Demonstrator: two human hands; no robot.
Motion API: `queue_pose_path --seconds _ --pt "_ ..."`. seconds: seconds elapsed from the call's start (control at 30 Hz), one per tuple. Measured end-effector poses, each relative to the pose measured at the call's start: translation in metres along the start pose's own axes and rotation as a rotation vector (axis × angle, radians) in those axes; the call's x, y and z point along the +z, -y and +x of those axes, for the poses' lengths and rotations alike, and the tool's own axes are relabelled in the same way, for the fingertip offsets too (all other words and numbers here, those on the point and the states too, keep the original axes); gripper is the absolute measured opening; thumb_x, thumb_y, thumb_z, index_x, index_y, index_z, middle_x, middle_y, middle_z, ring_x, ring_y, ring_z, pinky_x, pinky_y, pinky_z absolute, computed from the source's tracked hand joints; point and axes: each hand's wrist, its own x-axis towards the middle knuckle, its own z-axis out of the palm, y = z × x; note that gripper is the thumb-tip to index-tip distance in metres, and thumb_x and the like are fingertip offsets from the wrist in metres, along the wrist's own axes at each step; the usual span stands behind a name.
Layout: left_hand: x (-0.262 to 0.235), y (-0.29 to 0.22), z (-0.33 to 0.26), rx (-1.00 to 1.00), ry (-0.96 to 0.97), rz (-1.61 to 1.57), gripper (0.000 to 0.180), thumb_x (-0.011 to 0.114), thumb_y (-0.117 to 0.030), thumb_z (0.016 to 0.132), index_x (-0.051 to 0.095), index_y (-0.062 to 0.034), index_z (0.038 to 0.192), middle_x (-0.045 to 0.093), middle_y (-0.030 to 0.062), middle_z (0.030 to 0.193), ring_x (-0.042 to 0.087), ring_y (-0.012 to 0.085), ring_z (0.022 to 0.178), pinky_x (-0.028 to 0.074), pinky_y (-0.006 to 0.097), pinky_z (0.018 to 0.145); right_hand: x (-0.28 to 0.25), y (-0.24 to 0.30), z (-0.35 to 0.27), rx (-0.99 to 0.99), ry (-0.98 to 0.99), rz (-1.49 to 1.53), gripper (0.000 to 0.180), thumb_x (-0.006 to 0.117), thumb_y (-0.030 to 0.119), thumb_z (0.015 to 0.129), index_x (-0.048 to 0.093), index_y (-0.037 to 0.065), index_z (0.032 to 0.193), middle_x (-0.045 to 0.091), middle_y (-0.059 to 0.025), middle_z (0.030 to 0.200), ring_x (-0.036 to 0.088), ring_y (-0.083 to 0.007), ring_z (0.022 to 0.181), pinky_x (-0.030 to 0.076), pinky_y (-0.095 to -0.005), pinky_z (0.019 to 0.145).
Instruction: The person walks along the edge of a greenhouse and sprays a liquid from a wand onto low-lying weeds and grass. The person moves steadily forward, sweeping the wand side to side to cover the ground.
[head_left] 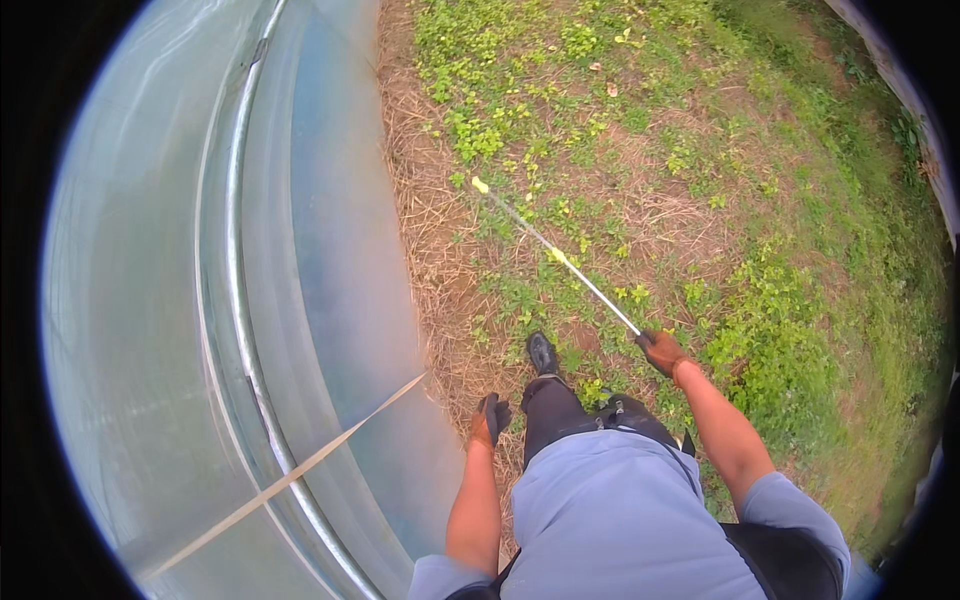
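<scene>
My right hand (663, 352), in a brown and dark glove, is closed around the rear end of a long thin spray wand (598, 292). The wand slants forward and left over the weeds. A yellow-green nozzle (480, 185) caps its far tip, and a small yellow fitting (557, 256) sits partway along. On the other side, my left hand (490, 418) hangs beside my thigh near the plastic sheeting, also gloved. It holds nothing that I can see; its fingers are loosely bent and a little apart.
Plastic greenhouse sheeting (350, 200) rises along my left, with a curved metal pipe (236, 220) and a pale strap (300, 468) across it. Dry straw (430, 230) lines its foot. Low green weeds (770, 330) cover the ground ahead and right. One black boot (541, 352) is forward.
</scene>
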Motion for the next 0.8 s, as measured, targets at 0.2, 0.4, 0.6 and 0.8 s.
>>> queue_pose_path --seconds 0.2,0.4,0.6,0.8 --pt "0.014 -0.071 0.026 0.023 0.008 0.022 0.05 0.057 -0.041 0.089 0.05 -0.0039 0.121 0.063 0.0143 0.1 0.062 0.0207 0.082 0.052 0.031 0.07 -0.02 0.002 0.017 0.062 -0.177 0.203 0.035 0.051 0.033 0.09 0.063 0.002 0.1 0.055 -0.0044 0.066 0.051 -0.0145 0.06 0.041 -0.0328 0.059" --pt "0.044 -0.058 0.05 -0.161 0.079 0.123 0.047 0.051 -0.04 0.089 0.048 -0.0042 0.12 0.062 0.0151 0.103 0.061 0.0211 0.081 0.051 0.031 0.068 -0.015 -0.14 -0.032 0.519 -0.515 0.335 0.035 0.053 0.032 0.089 0.066 0.003 0.103 0.064 -0.0181 0.079 0.06 -0.0305 0.069 0.045 -0.0448 0.066" --pt "0.086 -0.069 0.07 -0.262 0.12 0.236 0.044 0.052 -0.037 0.088 0.049 -0.0045 0.118 0.063 0.0151 0.097 0.06 0.0222 0.074 0.05 0.032 0.06 -0.009 -0.164 -0.027 0.573 -0.468 0.399 0.035 0.052 0.031 0.089 0.062 0.002 0.107 0.058 -0.0101 0.067 0.054 -0.0186 0.058 0.043 -0.0342 0.054" --pt "0.14 -0.136 0.117 -0.143 0.18 0.285 0.046 0.051 -0.039 0.09 0.047 -0.0064 0.123 0.063 0.0146 0.096 0.06 0.0231 0.073 0.049 0.033 0.06 -0.086 -0.089 0.062 0.396 -0.267 0.215 0.033 0.049 0.032 0.089 0.062 0.008 0.108 0.063 -0.0245 0.095 0.06 -0.0424 0.091 0.047 -0.0485 0.082"
